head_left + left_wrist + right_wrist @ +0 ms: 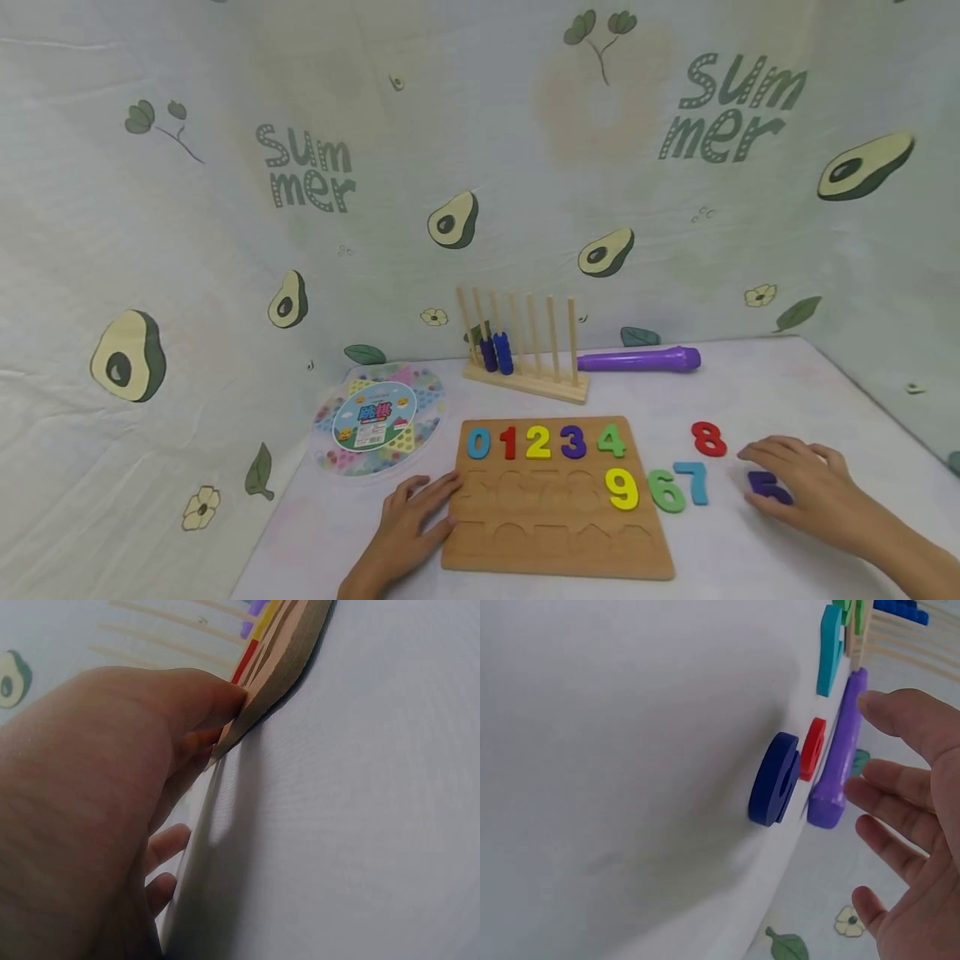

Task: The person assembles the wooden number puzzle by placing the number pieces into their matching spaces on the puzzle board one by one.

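Here's my left hand (405, 527), fingers loosely extended, touching the wooden number board (540, 515) at its nine-o'clock edge without clenching. And my right hand (810, 487), released, hovers around the dark-blue 5 (765, 784) on the tabletop (720, 558), out at the board's three o'clock! Between hand and board sits the blue 7 (699, 483); the red 8 (707, 438) lies toward two o'clock, the purple microphone (640, 360) toward one.

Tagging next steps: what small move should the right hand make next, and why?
Probably pinch the dark 5: the right hand hovers close by, fingers spread and not gripping, while the left hand touches the board, which has empty slots.
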Demonstrator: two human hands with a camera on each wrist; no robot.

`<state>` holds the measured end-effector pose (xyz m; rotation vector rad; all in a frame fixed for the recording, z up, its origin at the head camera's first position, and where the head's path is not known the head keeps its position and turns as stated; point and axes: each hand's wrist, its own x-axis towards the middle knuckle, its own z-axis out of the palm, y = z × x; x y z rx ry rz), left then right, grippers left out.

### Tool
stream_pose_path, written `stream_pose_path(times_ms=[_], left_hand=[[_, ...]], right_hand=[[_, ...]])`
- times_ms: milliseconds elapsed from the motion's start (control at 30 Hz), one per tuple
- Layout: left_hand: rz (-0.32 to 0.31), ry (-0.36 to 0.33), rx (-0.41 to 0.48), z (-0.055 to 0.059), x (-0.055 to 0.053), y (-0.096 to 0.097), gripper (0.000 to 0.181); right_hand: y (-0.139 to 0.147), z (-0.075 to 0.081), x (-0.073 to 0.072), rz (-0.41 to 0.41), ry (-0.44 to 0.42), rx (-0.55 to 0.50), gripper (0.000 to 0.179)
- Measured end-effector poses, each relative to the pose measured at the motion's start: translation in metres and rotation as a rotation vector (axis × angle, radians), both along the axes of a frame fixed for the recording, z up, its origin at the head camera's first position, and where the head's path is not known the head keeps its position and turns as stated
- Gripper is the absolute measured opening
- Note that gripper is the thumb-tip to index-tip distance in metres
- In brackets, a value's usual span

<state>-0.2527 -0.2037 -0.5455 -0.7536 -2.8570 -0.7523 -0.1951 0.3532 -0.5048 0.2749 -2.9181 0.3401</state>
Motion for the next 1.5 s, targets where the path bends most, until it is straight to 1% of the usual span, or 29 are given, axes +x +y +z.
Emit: stream_pose_path(times_ms=[167, 300, 433, 700, 867, 1033, 1167, 1333, 1500], left_hand=[[0.009, -0.024, 0.008, -0.001, 0.001, -0.002, 0.049], [0.022, -0.021, 0.0, -0.002, 0.002, -0.004, 0.049], [0.028, -0.012, -0.009, -0.002, 0.002, -0.004, 0.05], [0.031, -0.041, -0.022, -0.002, 0.002, -0.004, 0.051], [0.031, -0.032, -0.019, -0.003, 0.002, -0.003, 0.05], [0.003, -0.008, -0.018, -0.002, 0.002, -0.003, 0.049], [-0.003, 0.009, -0.02, 0.0, 0.002, -0.003, 0.049], [-0.004, -0.004, -0.021, -0.002, 0.0, -0.002, 0.049], [-0.007, 0.004, -0.021, -0.004, -0.002, -0.002, 0.049]], right_hand=[[0.01, -0.004, 0.003, -0.022, -0.017, 0.034, 0.055], [0.015, -0.007, 0.002, -0.035, -0.042, 0.047, 0.059], [0.019, -0.013, 0.001, -0.048, -0.085, 0.038, 0.061], [0.027, -0.022, 0.0, -0.038, -0.115, 0.047, 0.058], [0.028, -0.023, -0.001, -0.035, -0.125, 0.031, 0.059], [0.028, -0.017, 0.001, -0.022, -0.079, 0.007, 0.059], [0.024, -0.012, 0.001, -0.004, -0.041, -0.018, 0.058], [0.017, -0.007, 0.001, 0.001, -0.017, -0.032, 0.057], [0.008, -0.002, 0.001, 0.013, 0.005, -0.038, 0.057]])
